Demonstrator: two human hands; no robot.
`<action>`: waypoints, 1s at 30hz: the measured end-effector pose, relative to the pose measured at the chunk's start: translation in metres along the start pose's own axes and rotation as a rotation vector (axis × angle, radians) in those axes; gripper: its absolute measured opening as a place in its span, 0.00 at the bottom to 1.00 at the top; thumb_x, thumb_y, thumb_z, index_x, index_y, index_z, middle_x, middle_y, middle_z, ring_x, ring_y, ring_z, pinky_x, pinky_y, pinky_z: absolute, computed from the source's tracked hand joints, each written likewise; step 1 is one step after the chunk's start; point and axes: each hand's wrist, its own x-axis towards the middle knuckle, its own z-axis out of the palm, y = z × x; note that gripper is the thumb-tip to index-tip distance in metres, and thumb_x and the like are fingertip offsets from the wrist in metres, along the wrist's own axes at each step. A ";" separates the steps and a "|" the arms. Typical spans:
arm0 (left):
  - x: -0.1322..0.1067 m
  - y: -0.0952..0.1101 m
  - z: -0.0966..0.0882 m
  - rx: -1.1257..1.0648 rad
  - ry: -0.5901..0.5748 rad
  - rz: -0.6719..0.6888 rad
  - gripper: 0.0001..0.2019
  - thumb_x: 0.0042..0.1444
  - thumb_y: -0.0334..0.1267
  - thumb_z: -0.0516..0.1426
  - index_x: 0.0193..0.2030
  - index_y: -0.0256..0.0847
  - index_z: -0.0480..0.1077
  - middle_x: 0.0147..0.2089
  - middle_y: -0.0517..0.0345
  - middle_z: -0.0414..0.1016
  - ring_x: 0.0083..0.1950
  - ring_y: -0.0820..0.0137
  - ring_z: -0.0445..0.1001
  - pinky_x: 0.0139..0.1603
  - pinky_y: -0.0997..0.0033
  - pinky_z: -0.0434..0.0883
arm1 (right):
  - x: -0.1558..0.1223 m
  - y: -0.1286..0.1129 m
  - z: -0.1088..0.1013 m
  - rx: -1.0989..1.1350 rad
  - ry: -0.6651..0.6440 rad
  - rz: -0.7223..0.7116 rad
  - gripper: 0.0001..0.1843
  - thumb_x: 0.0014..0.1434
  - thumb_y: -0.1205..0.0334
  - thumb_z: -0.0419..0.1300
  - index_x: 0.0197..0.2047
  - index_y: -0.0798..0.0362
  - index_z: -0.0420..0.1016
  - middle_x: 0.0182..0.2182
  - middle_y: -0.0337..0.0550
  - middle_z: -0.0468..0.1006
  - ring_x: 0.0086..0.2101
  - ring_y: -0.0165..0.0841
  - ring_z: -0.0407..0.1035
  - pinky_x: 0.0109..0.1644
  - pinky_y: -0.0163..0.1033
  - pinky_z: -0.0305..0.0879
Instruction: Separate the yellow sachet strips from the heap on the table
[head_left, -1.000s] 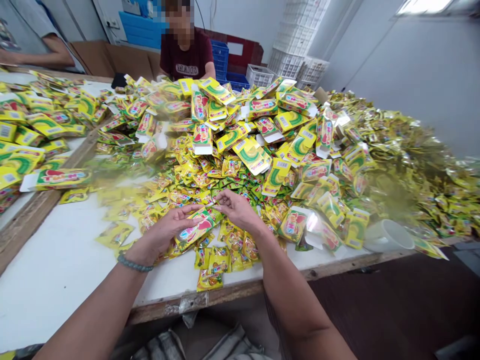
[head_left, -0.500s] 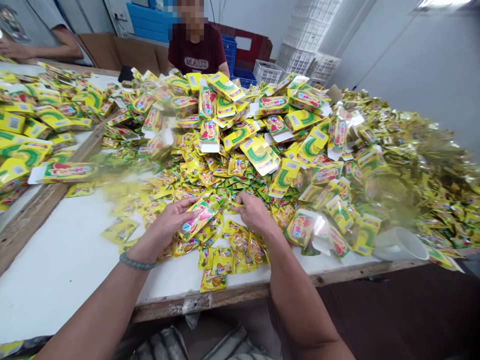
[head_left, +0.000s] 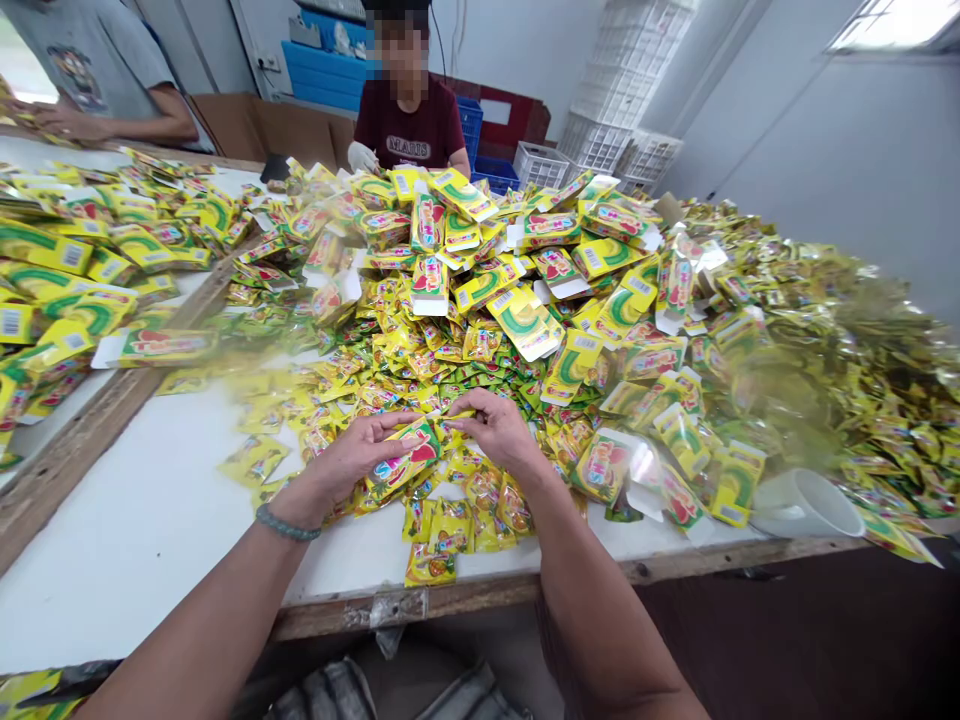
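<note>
My left hand (head_left: 358,456) grips a small yellow and green candy box (head_left: 409,457) with pink lettering, tilted above the table. Its right end faces my right hand (head_left: 491,428). The fingertips of that hand are pinched on a small yellow candy packet (head_left: 459,415), mostly hidden, at the box's end. Beneath and around both hands lie loose yellow candy packets (head_left: 452,525). Beyond them rises a heap of green and yellow packets (head_left: 480,345), with several printed boxes (head_left: 525,322) lying on top.
A wooden strip (head_left: 97,420) divides the white table (head_left: 187,540); more boxes (head_left: 45,250) lie left of it. A clear plastic tub (head_left: 810,503) rests on its side at the right front edge. One person (head_left: 409,125) sits opposite, another (head_left: 112,90) stands far left. White crates (head_left: 600,125) are stacked behind.
My right hand has come closer to the end of the box, its pinched fingers now at the opening. The left hand still holds the box. The view has tilted up slightly.
</note>
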 end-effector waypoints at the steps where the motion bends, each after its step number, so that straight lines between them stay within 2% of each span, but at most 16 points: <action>1: 0.000 -0.001 0.000 0.013 -0.002 0.003 0.34 0.41 0.48 0.69 0.56 0.39 0.75 0.34 0.56 0.83 0.34 0.63 0.78 0.33 0.69 0.71 | 0.000 -0.001 0.000 -0.006 -0.014 -0.017 0.01 0.54 0.65 0.65 0.32 0.53 0.77 0.31 0.39 0.76 0.32 0.30 0.66 0.37 0.34 0.59; 6: 0.006 -0.009 -0.001 0.072 0.001 0.049 0.34 0.43 0.50 0.69 0.58 0.41 0.73 0.48 0.52 0.82 0.45 0.60 0.78 0.43 0.67 0.72 | 0.001 0.001 0.007 -0.022 -0.024 -0.082 0.04 0.55 0.69 0.63 0.35 0.53 0.78 0.35 0.41 0.78 0.37 0.32 0.71 0.43 0.35 0.62; 9: 0.009 -0.012 -0.004 0.117 -0.029 0.052 0.32 0.44 0.50 0.68 0.57 0.42 0.74 0.54 0.52 0.79 0.44 0.62 0.78 0.41 0.69 0.72 | 0.000 0.004 0.007 -0.029 -0.036 -0.096 0.05 0.55 0.71 0.62 0.34 0.53 0.78 0.34 0.40 0.79 0.38 0.32 0.72 0.44 0.35 0.63; 11: 0.009 -0.011 -0.005 0.123 -0.059 0.050 0.30 0.45 0.49 0.68 0.56 0.42 0.75 0.51 0.52 0.80 0.43 0.62 0.78 0.38 0.70 0.71 | 0.000 0.005 0.006 -0.029 -0.052 -0.099 0.07 0.55 0.73 0.61 0.34 0.53 0.79 0.34 0.40 0.79 0.37 0.31 0.72 0.44 0.35 0.64; 13: 0.007 -0.009 -0.004 0.116 -0.076 0.061 0.28 0.46 0.49 0.68 0.54 0.42 0.76 0.44 0.54 0.82 0.43 0.61 0.78 0.38 0.71 0.71 | -0.001 0.005 0.007 -0.035 -0.075 -0.110 0.09 0.55 0.75 0.60 0.32 0.53 0.79 0.33 0.40 0.78 0.37 0.31 0.72 0.44 0.35 0.64; 16: 0.006 -0.004 0.001 0.084 -0.057 0.046 0.27 0.44 0.47 0.69 0.52 0.41 0.77 0.37 0.56 0.83 0.43 0.60 0.78 0.38 0.70 0.71 | -0.001 0.001 0.010 -0.042 -0.078 -0.126 0.09 0.54 0.76 0.60 0.33 0.53 0.78 0.32 0.39 0.77 0.35 0.30 0.70 0.42 0.34 0.64; 19: 0.007 -0.001 0.004 -0.023 -0.003 -0.004 0.31 0.40 0.46 0.71 0.54 0.40 0.76 0.38 0.54 0.83 0.38 0.62 0.79 0.36 0.69 0.73 | 0.000 -0.002 0.011 -0.006 0.072 -0.073 0.08 0.53 0.69 0.63 0.38 0.52 0.75 0.32 0.38 0.75 0.32 0.29 0.67 0.38 0.34 0.64; 22: 0.008 -0.001 0.005 -0.081 0.031 -0.013 0.35 0.39 0.46 0.71 0.56 0.39 0.74 0.39 0.52 0.84 0.36 0.63 0.80 0.37 0.68 0.74 | 0.000 -0.003 0.013 0.031 0.193 -0.011 0.08 0.53 0.61 0.64 0.37 0.53 0.73 0.28 0.37 0.72 0.29 0.29 0.64 0.35 0.33 0.63; 25: 0.009 -0.002 0.003 -0.074 0.061 0.022 0.35 0.38 0.46 0.72 0.56 0.39 0.74 0.38 0.52 0.84 0.38 0.61 0.81 0.39 0.67 0.75 | -0.001 -0.003 0.019 0.038 0.177 0.003 0.06 0.54 0.60 0.63 0.35 0.52 0.73 0.27 0.37 0.73 0.28 0.29 0.66 0.35 0.34 0.65; 30: 0.008 -0.002 0.001 -0.035 0.082 0.055 0.34 0.39 0.48 0.71 0.56 0.39 0.74 0.40 0.53 0.84 0.42 0.59 0.81 0.43 0.64 0.76 | -0.001 -0.003 0.022 0.117 0.129 0.036 0.07 0.55 0.62 0.62 0.39 0.52 0.73 0.30 0.40 0.76 0.31 0.31 0.71 0.37 0.35 0.68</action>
